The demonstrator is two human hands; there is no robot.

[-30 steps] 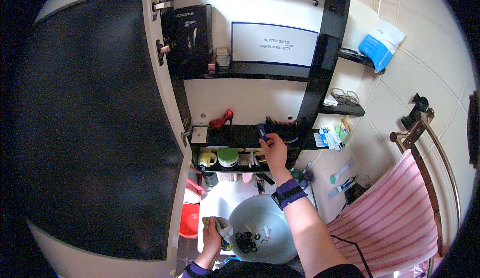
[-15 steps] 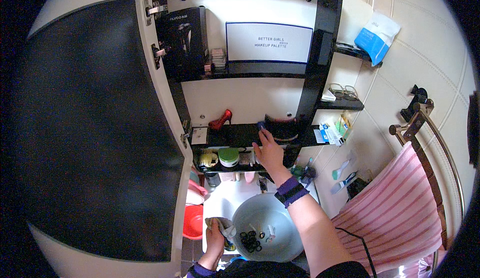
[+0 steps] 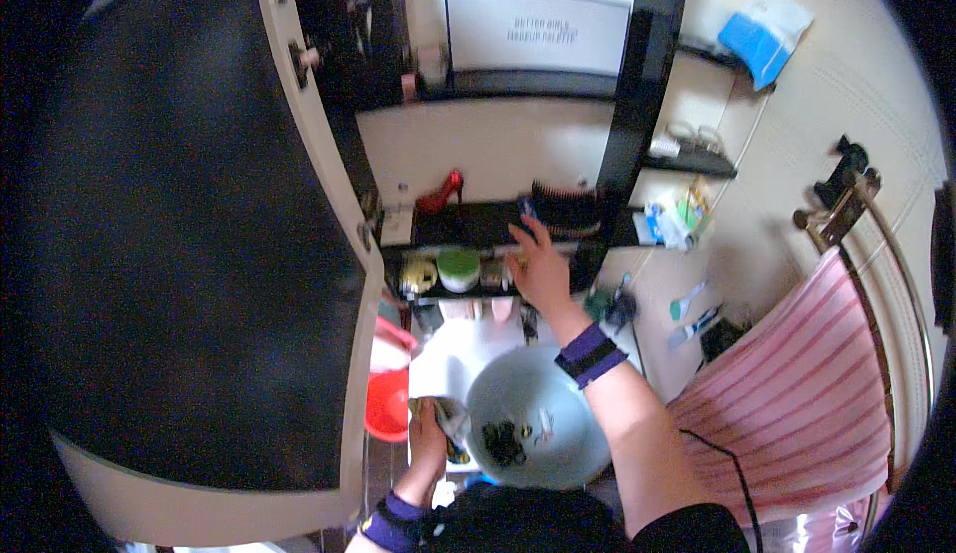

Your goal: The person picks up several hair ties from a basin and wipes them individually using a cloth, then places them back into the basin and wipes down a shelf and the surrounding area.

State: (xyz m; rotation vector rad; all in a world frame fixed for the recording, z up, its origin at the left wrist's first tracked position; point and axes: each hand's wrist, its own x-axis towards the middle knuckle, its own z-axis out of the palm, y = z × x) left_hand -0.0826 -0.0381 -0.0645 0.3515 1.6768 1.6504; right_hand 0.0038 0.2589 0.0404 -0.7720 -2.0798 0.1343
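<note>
My right hand (image 3: 541, 272) reaches up to the cabinet's lower shelf, fingers apart, with nothing visible between them. Just beyond its fingertips stands a small dark blue item (image 3: 526, 209), its kind too blurred to tell. Black combs (image 3: 568, 205) lie to the right of that item, and a red high-heeled shoe ornament (image 3: 442, 193) stands to the left. Lower down, my left hand (image 3: 428, 445) is closed on a crumpled, pale greenish cloth (image 3: 451, 418) beside a light blue basin (image 3: 558, 394). Inside the basin are black hair ties (image 3: 503, 442) and small pale pieces.
An opened cabinet door (image 3: 199, 234) fills the left side. A green-lidded jar (image 3: 459, 268) sits below the shelf. A pink striped towel (image 3: 787, 384) hangs at right, with a black cord (image 3: 732, 450) before it. A red basin (image 3: 388, 409) is left of the counter.
The view has tilted, so the cabinet appears higher. My right fingertips have drawn slightly back from the small blue item. My left hand keeps its hold on the cloth.
</note>
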